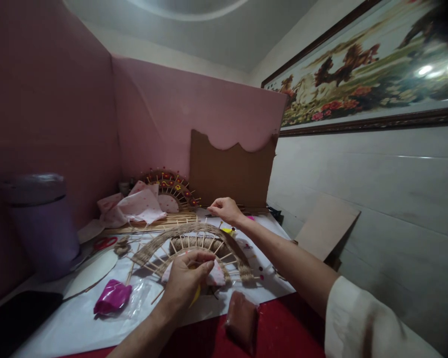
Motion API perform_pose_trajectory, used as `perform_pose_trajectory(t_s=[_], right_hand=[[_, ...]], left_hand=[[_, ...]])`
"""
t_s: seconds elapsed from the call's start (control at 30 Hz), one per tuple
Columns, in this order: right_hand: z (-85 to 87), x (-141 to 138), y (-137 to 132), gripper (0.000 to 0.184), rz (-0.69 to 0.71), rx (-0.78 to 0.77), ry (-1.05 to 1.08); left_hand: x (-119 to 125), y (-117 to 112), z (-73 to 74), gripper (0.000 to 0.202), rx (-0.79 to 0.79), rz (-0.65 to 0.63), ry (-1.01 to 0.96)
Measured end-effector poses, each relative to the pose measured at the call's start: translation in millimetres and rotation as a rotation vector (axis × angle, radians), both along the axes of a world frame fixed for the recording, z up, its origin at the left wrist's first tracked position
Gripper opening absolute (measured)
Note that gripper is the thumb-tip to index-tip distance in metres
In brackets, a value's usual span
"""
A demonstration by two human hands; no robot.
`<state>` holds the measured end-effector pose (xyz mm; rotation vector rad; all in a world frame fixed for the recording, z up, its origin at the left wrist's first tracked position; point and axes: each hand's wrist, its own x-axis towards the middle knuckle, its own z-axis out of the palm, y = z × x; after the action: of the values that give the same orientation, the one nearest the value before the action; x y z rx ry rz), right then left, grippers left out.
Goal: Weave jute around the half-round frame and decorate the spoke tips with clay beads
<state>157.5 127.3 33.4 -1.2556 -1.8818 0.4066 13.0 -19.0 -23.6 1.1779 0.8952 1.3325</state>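
Observation:
A half-round woven piece (194, 238) of jute cord on thin wooden sticks lies on white paper (78, 323). My left hand (186, 281) rests closed at its near edge, fingers curled over a yellow thing I cannot make out, beside a bit of pink dotted cloth (216, 276). My right hand (226, 209) reaches past the far edge of the woven piece, thumb and fingers pinched together near a bundle of sticks (153, 223); what it pinches is too small to name.
A finished fan with red beads (171, 186) and pink dotted cloth (138, 206) sit at the back by a cardboard sheet (231, 171). Red scissors (105, 242), a purple container (41, 223), a magenta packet (112, 297) and a brown packet (242, 320) are nearby.

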Motion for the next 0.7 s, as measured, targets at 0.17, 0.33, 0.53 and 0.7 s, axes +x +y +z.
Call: perform_pose_trajectory(t_s=[0.17,0.33,0.53,0.7], right_hand=[[-10.3,-5,11,0.009,0.029,-0.043,-0.113],[-20.4,-5,19,0.021,0.09,-0.131,-0.154],[-24.2,-6,19,0.022,0.13,-0.203,-0.157],[-22.6,-8,19,0.023,0.131,-0.24,-0.169]], left_hand=[[-1,2,-1.0,0.013,0.034,0.036,0.05],[-1,4,-4.7,0.011,0.04,0.034,0.066],[0,5,-5.0,0.01,0.047,0.025,0.067],[0,3,-2.1,0.008,0.043,0.026,0.07]])
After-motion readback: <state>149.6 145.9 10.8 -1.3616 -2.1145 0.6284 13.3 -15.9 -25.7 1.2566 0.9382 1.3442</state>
